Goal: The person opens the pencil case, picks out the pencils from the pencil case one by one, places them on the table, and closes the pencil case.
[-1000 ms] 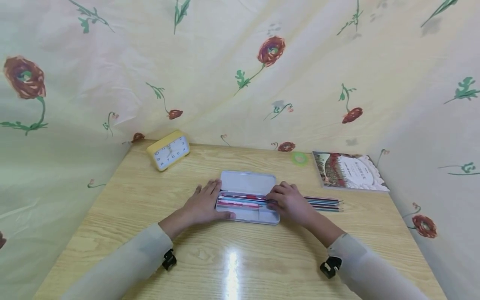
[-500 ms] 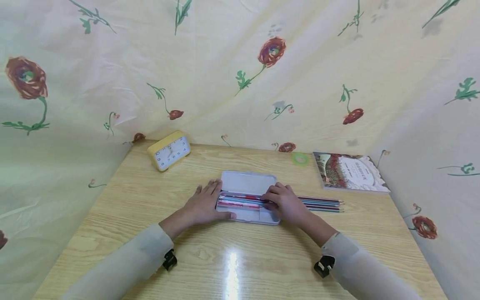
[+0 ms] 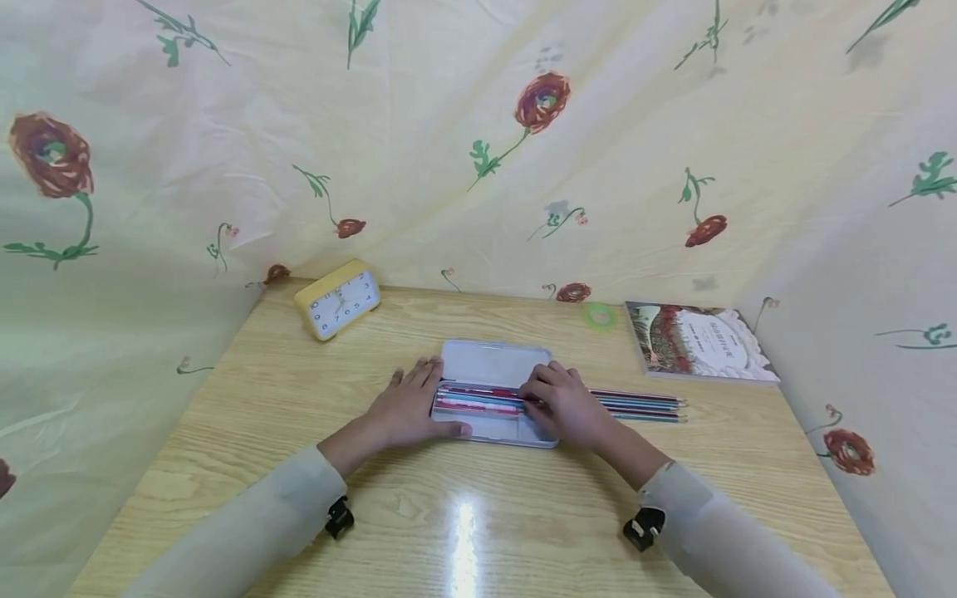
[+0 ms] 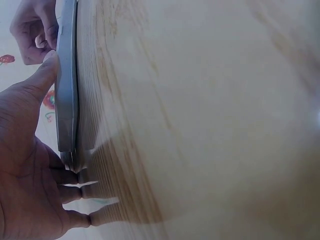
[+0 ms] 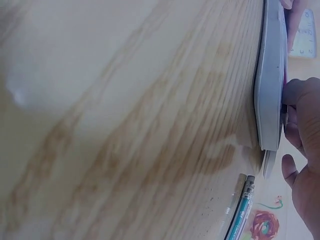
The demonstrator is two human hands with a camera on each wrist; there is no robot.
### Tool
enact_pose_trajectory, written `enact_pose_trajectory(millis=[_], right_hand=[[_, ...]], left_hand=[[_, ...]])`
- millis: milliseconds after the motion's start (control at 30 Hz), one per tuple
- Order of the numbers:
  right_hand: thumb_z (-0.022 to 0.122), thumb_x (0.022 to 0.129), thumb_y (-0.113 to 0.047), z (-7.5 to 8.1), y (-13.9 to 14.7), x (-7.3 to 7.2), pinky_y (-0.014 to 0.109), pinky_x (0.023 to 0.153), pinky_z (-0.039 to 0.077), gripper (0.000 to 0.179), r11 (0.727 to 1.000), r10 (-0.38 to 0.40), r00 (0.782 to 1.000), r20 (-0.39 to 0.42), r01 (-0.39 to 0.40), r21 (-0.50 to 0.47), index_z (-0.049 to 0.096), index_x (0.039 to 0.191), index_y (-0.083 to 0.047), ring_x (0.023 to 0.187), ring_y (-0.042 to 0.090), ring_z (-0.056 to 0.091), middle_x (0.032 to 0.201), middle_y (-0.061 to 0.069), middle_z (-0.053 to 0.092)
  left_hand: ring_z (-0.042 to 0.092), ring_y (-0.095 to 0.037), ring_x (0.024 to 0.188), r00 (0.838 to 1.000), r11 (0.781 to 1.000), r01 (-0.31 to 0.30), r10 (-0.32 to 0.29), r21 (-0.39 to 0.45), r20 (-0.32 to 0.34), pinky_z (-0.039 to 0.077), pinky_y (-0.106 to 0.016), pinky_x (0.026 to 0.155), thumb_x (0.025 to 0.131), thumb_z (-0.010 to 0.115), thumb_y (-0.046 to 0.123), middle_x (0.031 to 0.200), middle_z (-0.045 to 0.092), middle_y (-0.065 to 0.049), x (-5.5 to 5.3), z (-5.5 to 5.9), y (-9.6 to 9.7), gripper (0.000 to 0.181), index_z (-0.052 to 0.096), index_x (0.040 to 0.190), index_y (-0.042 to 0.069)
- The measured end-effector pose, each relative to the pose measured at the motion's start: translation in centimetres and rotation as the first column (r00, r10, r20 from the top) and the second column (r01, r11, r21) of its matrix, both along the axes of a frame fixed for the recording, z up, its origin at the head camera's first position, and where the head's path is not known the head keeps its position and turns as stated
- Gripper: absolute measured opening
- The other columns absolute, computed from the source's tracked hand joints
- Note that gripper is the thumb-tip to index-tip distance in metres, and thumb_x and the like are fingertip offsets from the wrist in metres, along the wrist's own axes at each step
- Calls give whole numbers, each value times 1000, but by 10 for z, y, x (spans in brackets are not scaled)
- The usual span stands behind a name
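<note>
A pale grey pencil case point(image 3: 501, 443) lies on the table with its lid point(image 3: 493, 363) folded back. Inside, striped pencils point(image 3: 471, 396) lie lengthwise beside a pink-and-white pen point(image 3: 471, 407). My left hand point(image 3: 407, 409) steadies the left end, fingers straight along that side and the thumb against the front wall point(image 4: 66, 90). Over the right half, my right hand point(image 3: 574, 407) has curled fingers reaching into the case, where thumb and fingertips pinch the end of a pencil. Those fingertips are partly hidden behind the wall in the right wrist view. Several more pencils point(image 3: 643, 404) lie right of the case.
At the back left stands a yellow alarm clock point(image 3: 336, 301). A book point(image 3: 703, 342) with a pictured cover lies at the back right, next to a green ring-shaped thing point(image 3: 599, 316). Flower-printed cloth point(image 3: 419, 166) hangs behind the wooden table point(image 3: 404, 515).
My right hand has shifted a little to the left over the case, baring more of the pencils on the table. My left hand and the case have stayed put.
</note>
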State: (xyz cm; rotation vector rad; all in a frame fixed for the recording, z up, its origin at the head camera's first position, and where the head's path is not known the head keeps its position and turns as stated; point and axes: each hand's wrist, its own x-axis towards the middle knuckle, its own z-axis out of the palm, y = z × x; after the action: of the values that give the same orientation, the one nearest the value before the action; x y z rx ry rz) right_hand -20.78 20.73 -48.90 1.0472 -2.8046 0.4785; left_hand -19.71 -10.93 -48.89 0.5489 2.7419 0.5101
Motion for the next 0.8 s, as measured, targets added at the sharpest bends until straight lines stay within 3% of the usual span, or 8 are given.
enact_pose_trajectory(millis=[400, 800], right_hand=[[82, 102, -22, 1, -19, -3, 35, 83, 41, 19, 999, 23, 999, 34, -21, -35, 83, 120, -15, 100, 20, 59, 114, 3, 79], [81, 103, -25, 4, -43, -7, 37, 81, 41, 17, 999, -7, 999, 49, 5, 46, 85, 116, -16, 97, 20, 59, 107, 1, 78]], left_hand=[[10, -37, 175, 1000, 1000, 0, 0, 2, -8, 10, -61, 142, 91, 64, 88, 187, 13, -16, 1, 0, 0, 133, 12, 177, 1], [10, -37, 175, 1000, 1000, -2, 2, 6, -15, 11, -62, 142, 90, 65, 89, 187, 14, -17, 0, -2, -1, 134, 12, 176, 0]])
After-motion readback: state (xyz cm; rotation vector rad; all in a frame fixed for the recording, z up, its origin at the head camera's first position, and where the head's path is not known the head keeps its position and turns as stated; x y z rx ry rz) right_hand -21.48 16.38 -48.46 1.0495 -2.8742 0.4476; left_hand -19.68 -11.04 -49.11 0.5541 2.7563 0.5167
